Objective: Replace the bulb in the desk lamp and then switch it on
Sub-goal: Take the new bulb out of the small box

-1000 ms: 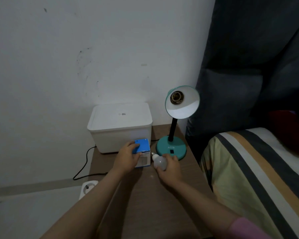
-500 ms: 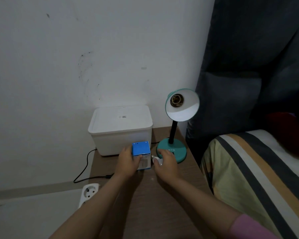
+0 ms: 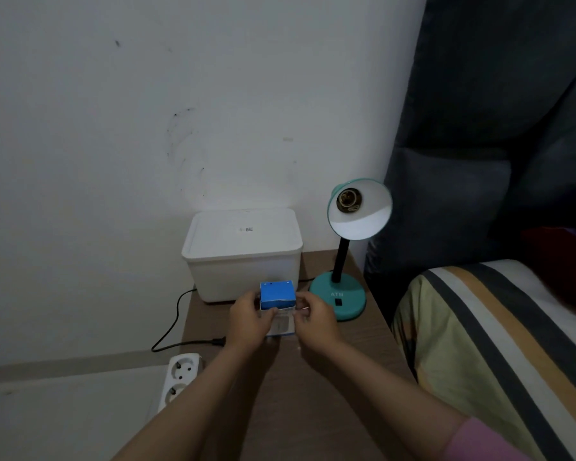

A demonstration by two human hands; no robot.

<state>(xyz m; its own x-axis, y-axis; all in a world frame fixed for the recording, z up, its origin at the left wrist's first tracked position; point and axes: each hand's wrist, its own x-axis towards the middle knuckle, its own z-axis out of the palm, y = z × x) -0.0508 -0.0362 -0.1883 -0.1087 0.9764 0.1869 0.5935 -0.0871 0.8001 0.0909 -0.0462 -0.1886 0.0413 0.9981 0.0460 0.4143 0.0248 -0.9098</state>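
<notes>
I see bare table (image 3: 330, 387) in front of my 2 hands, open for a pass. Behind them the white bin (image 3: 243, 257) blocks the back left, and the lamp (image 3: 340, 294) stands just right of it. The bed (image 3: 499, 344) walls off the table's right edge.

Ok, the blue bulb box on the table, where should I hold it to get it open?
Grip the blue bulb box by its two side walls, one hand from each flank, as the left hand and right hand do now. It stands upright, so this probably leaves the top flap free to lift.
</notes>
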